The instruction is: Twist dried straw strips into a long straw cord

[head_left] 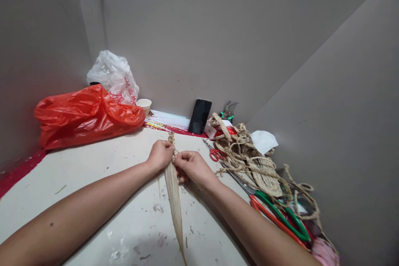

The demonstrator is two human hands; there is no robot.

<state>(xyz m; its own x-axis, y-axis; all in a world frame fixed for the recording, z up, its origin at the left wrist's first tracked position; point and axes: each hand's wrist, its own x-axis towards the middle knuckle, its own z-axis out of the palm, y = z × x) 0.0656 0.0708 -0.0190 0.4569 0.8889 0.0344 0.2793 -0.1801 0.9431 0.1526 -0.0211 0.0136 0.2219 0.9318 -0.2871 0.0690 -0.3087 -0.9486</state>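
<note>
A dried corn husk strip (175, 203) hangs down toward me over the board, broad at the top and tapering to a point. Its upper end runs into a short braided piece (171, 138) of the same straw colour. My left hand (160, 154) is closed, its thumb and fingers pinching the braid from the left. From the right, my right hand (193, 167) pinches the husk just below, thumb against forefinger. The two hands nearly touch, and the fingers hide the spot where braid and loose husk join.
At right lie a heap of braided cord (262, 170), large shears (274, 216) with green and orange handles, and small red scissors (216, 154). A phone (200, 116) leans on the back wall. A paper cup (144, 106), red bag (90, 116) and white bag (112, 72) stand back left.
</note>
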